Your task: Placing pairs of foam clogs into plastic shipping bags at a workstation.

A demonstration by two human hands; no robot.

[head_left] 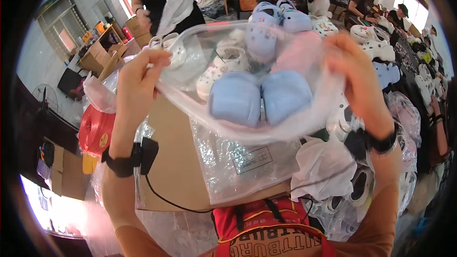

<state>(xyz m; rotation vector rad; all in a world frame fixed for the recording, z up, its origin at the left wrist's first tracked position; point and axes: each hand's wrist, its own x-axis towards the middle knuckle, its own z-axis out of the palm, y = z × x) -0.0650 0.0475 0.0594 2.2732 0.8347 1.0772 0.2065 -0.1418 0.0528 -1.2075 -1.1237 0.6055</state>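
Left grip (143, 72) and right grip (351, 66) grasp a clear bag (233, 129), blue clogs (235, 97) inside or behind, unclear which; flat pouch (247, 173) at six o'clock

Bright, diffuse light fell evenly over the flat tan cardboard tabletop (169, 166), leaving only soft shadows. Beyond its far right corner, a white rectangular window (414, 9) was overexposed; past its near left corner, a glaring white opening (50, 204) washed out with a pinkish fringe. Glints speckled the flat clear plastic sheet (214, 171) on the tabletop's right side. Motion blurred the bare right hand (350, 66) and the translucent plastic bag (328, 107). Fisheye distortion bent straight outlines towards a black rim.
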